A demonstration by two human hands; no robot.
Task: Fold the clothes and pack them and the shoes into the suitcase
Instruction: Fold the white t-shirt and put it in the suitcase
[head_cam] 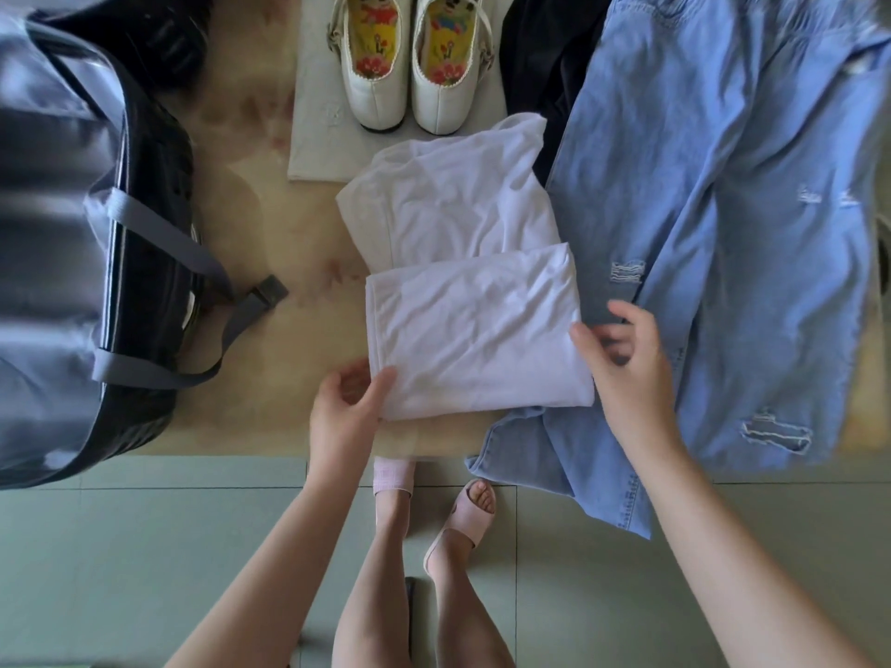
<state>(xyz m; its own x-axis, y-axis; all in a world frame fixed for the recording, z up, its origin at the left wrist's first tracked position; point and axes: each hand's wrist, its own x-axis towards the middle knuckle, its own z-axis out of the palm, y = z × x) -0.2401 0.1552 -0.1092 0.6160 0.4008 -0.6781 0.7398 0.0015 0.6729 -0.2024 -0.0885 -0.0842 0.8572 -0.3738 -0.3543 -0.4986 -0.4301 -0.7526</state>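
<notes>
While the half-folded white T-shirt [472, 330] lies near the table's [270, 417] front edge, the left hand [344, 402] pinches its near-left corner. Right hand [627, 364], fingers curled and blurred, is at the shirt's right edge; grip not discernible. Jeans [723, 209] overhang the front edge at right. Bare tabletop separates shirt from suitcase [72, 233], which is blurred and cropped.

Two hands show, the left hand [347, 402] and the right hand [627, 364]. Between the hands lies one white top [472, 320]. Past the top, far from both hands, sit two white shoes [376, 89] on one white bag [316, 137]. One pair of blue jeans [723, 185] lies under the right hand, with one dark cloth [545, 65] beyond. One suitcase [72, 233] sits out past the left hand.
</notes>
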